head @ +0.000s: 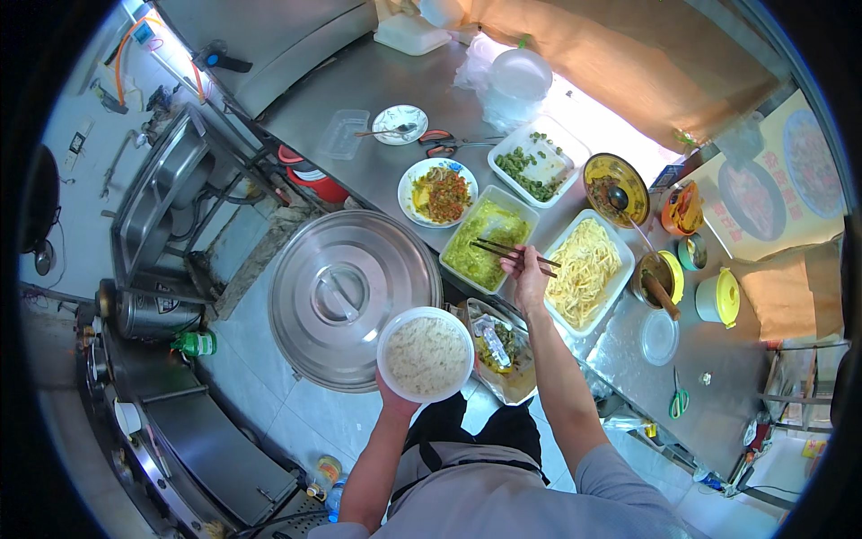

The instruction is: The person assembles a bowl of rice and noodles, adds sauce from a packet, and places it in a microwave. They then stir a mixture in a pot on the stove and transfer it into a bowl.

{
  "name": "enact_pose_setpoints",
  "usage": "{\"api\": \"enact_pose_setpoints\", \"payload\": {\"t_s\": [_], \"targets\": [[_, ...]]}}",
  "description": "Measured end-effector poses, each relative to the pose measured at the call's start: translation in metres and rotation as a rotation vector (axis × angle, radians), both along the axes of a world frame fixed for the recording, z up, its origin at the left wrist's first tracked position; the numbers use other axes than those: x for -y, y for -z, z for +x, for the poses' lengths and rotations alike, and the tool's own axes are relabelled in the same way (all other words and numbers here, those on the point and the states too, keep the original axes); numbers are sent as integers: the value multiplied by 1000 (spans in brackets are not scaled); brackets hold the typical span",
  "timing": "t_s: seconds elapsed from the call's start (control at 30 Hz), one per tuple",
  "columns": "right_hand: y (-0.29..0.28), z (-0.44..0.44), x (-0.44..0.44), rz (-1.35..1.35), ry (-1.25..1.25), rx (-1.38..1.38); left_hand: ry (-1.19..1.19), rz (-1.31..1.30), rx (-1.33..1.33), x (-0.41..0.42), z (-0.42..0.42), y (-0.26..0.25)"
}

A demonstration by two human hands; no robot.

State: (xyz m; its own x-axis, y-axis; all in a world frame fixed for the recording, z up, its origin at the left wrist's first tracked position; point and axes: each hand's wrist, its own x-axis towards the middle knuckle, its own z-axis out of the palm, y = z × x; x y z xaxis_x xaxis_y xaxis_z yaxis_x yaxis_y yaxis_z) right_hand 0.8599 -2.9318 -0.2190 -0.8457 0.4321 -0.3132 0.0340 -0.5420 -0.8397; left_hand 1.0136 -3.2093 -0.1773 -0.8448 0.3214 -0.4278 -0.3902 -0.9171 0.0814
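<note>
My left hand [397,394] holds a round white tub by its underside and side; cooked rice [426,356] fills it near the rim. In my right hand [528,269] is a pair of dark chopsticks [495,249], whose tips reach into shredded green vegetable [475,259] in a rectangular plastic container. Right of that hand stands a white tray of pale yellow shreds [584,269]. Behind the green vegetable lies a patterned plate of chopped red and green food [441,194]. A white tray of cut green pieces [525,168] is farther back.
A large lidded steel pot [303,290] stands left of the rice. Below the counter edge sits an open bin with waste [515,377]. Orange-handled scissors [441,143], a yellow bowl with a ladle [599,176], a wooden-handled pot [660,293] and green-handled scissors [679,402] rest on the steel counter [727,404].
</note>
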Motion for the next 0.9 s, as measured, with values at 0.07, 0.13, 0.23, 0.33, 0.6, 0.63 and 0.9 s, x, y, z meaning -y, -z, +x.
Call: {"api": "enact_pose_setpoints", "payload": {"t_s": [0.07,0.13,0.23,0.33,0.6,0.63,0.9], "targets": [[-2,0,1,-40,29,19,-6,0,-62,-1,-2,-1],[0,1,-1,-77,51,-8,-24,8,-7,-1,-8,-2],[4,1,-7,-120,67,-36,-45,-33,4,-8,-20,-7],[1,2,-10,-133,63,-57,-51,-56,-56,-21,-41,-20],[-52,35,-29,-145,41,-170,-51,2,-124,-51,-82,-15],[-64,42,-31,-143,38,-192,-46,2,-127,-54,-85,-16],[-145,99,-17,476,-214,29,-34,27,-83,-69,-99,-11]]}}
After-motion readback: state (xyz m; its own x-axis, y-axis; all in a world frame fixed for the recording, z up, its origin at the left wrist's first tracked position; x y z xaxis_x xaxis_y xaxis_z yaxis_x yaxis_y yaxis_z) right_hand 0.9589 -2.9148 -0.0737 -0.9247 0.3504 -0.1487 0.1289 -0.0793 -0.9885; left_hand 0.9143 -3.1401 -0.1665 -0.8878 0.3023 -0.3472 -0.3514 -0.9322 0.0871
